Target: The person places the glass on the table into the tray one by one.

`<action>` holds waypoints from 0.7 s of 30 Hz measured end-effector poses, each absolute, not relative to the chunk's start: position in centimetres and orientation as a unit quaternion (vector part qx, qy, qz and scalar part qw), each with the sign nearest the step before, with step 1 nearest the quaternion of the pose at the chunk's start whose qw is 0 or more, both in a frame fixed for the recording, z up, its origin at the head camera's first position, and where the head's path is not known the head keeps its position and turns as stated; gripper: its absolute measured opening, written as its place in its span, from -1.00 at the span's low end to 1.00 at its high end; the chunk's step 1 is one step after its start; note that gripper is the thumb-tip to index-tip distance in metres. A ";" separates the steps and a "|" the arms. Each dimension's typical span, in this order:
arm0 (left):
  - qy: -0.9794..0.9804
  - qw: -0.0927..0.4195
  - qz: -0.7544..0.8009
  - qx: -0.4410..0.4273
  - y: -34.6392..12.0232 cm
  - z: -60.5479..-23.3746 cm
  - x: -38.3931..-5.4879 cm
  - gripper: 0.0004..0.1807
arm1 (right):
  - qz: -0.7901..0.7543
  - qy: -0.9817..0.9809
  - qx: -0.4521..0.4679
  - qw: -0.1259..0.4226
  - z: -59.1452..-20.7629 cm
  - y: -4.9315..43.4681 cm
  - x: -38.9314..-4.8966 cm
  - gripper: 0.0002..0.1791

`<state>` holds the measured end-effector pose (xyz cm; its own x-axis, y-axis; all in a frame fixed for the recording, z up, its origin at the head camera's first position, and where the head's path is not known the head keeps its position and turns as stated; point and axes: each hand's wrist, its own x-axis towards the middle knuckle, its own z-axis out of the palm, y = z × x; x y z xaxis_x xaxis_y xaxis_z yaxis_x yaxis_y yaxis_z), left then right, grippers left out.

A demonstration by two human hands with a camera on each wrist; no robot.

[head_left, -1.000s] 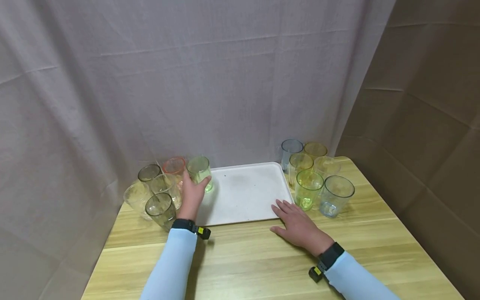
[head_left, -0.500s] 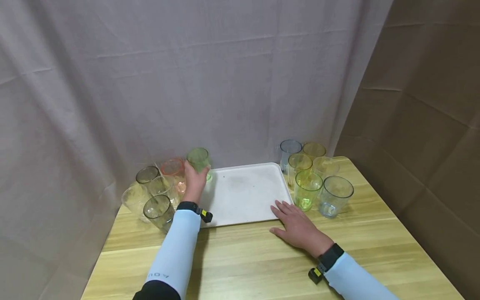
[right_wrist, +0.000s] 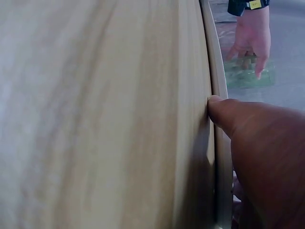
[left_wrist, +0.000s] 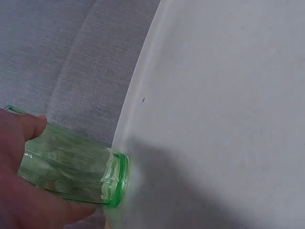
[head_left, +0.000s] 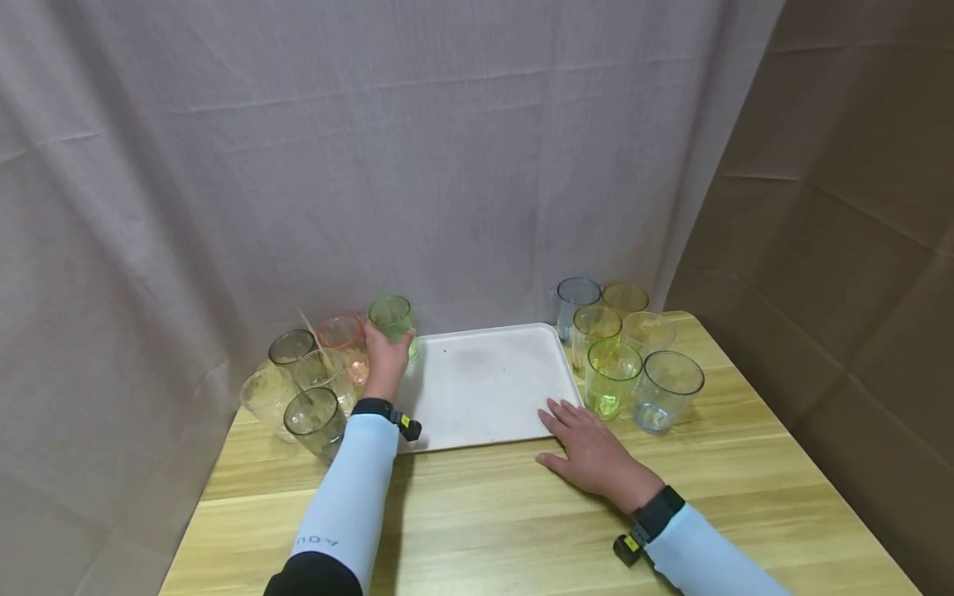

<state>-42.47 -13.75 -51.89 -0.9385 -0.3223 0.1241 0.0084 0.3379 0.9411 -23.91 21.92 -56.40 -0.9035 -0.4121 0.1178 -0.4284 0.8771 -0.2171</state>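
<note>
1. Head view: my left hand (head_left: 384, 364) is gripping the green glass (head_left: 392, 315), roughly upright, at its twelve o'clock.
2. The white tray (head_left: 480, 389) is extending toward four o'clock.
3. Farther off, my spread right hand (head_left: 596, 457) is lying at the tray's five-o'clock corner.

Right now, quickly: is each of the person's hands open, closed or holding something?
Left hand: holding a transparent green round cup.
Right hand: open, at the near right corner of the flat white rectangular tray.
</note>
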 end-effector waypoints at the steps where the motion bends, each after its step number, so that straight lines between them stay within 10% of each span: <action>1: -0.805 0.146 -0.567 0.098 -13.8 -52.0 -42.5 0.09 | 0.118 -0.968 0.217 0.034 -56.5 21.9 -23.9 -0.11; 21: -0.813 0.162 -0.557 0.058 -13.5 -53.2 -39.8 0.03 | 0.120 -0.968 0.216 0.035 -56.5 21.9 -23.8 -0.12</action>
<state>-39.79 -13.45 -53.20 -0.9407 -0.2746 0.1993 0.0866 0.3734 0.9236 -23.79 21.93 -56.48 -0.9038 -0.4106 0.1204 -0.4276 0.8773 -0.2180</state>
